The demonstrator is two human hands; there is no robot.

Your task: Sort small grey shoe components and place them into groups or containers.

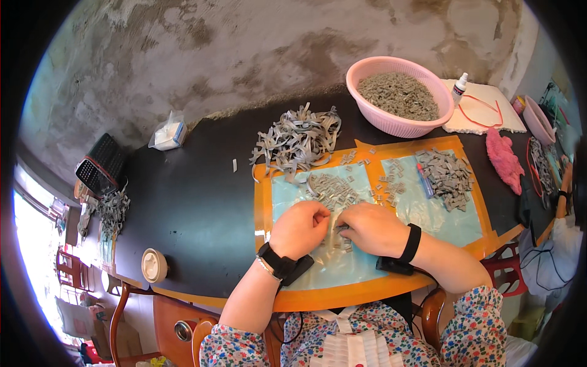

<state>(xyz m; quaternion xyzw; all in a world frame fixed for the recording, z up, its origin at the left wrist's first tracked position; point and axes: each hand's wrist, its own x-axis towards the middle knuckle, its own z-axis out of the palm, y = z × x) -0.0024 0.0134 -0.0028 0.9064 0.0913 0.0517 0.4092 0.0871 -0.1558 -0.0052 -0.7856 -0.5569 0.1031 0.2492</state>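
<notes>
My left hand [300,229] is closed, its fingers curled in a pinch just above the mat. Facing it, my right hand [374,229] is closed too, fingertips pointing down and inward. Whatever either hand holds is hidden or too small to name. Small grey clip-like pieces [330,188] lie in a loose heap just beyond my hands, and a few more [344,246] lie between and below them. All this rests on a light blue mat [342,272] edged with orange tape. A black band with a dark box is on each wrist.
A second grey heap [449,177] lies right, beside a small blue tube with a red cap [424,178]. Behind are tangled grey strips [296,139] and a pink basket [358,98] full of grey pieces. A white bottle [458,88], pink cloth [504,160] and round cup [154,265] stand around. Someone's arm [563,192] shows far right.
</notes>
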